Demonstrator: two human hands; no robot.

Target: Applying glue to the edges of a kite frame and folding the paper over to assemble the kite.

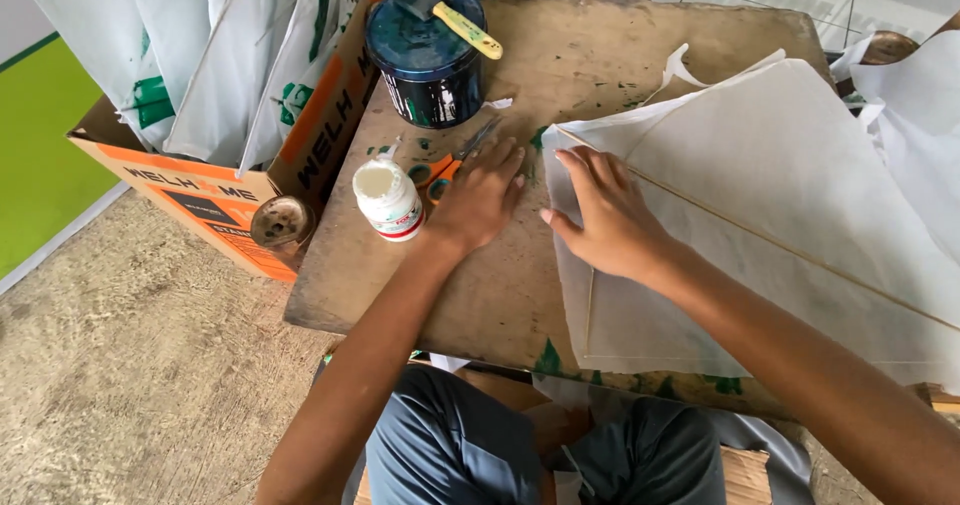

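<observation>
- A cardboard box point(250, 180) with orange print is seen at the far left, beside the table, packed with upright folded white sheets point(215, 55) marked in green.
- A small round tin point(281, 222) is seen against the box's near corner.
- A low wooden table point(450, 295), stained with green paint, is viewed from above.
- A white glue bottle point(389, 199) with a white cap is stood upright near the table's left edge.
- A dark paint can point(426, 57) is set at the table's far left, with a yellow-handled brush point(450, 13) laid across its lid.
- Orange-handled scissors point(452, 161) are laid on the table, blades pointed away toward the can; the handles are partly covered by the left hand.
- The left hand point(482, 197) is laid palm-down over the scissors, fingers together and flat; whether the handles are gripped cannot be told.
- The right hand point(607, 217) is pressed flat on the left corner of the white paper kite point(780, 235), fingers slightly spread, nothing clamped.
- The kite is spread flat on the table's right half, past its right edge; its thin stick spine point(760, 235) is run diagonally from the upper-left corner near the hands down toward the right.
</observation>
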